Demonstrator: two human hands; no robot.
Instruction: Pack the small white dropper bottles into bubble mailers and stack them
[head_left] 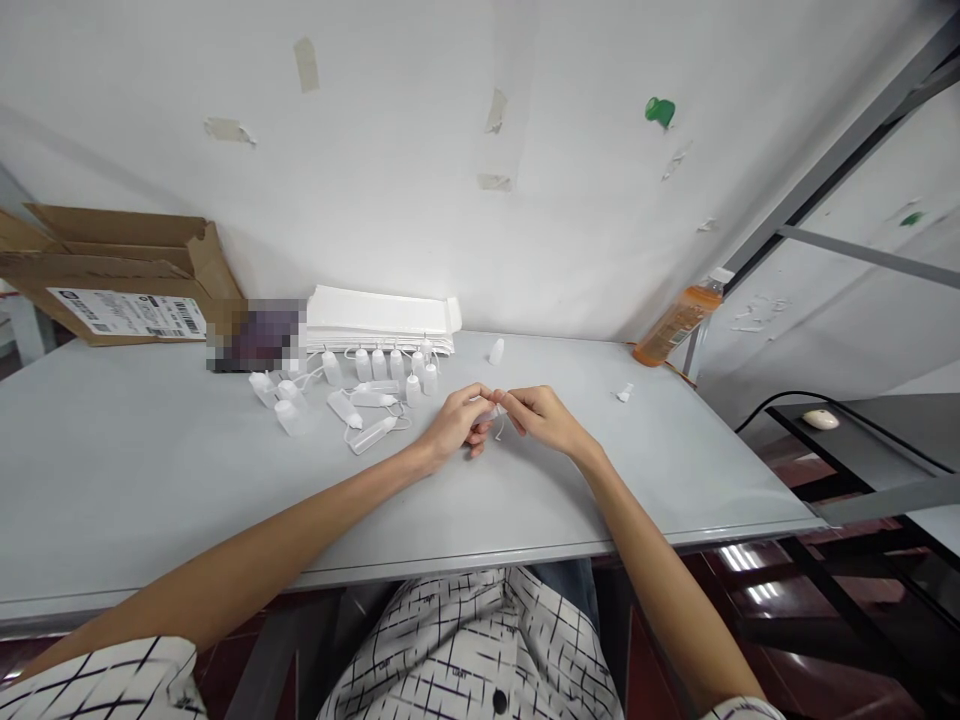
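Over the middle of the table, my left hand [459, 422] is closed round a small translucent squeeze bottle [490, 413], mostly hidden by the fingers. My right hand [546, 416] meets it from the right, thumb and fingers pinched at the bottle's end; whether they grip its cap or tip I cannot make out. A thin white strap [501, 430] hangs below the fingertips. Left of my hands stand several similar bottles with needle tips [379, 364], and several more bottles [373, 435] lie on their sides with strapped caps.
A single bottle [496, 351] stands behind my hands. Small white scraps [624, 393] lie to the right. A stack of white card strips [379, 312] and a cardboard box [135, 270] are at the back left. An orange drink bottle [679, 322] leans at the back right of the grey table [480, 515].
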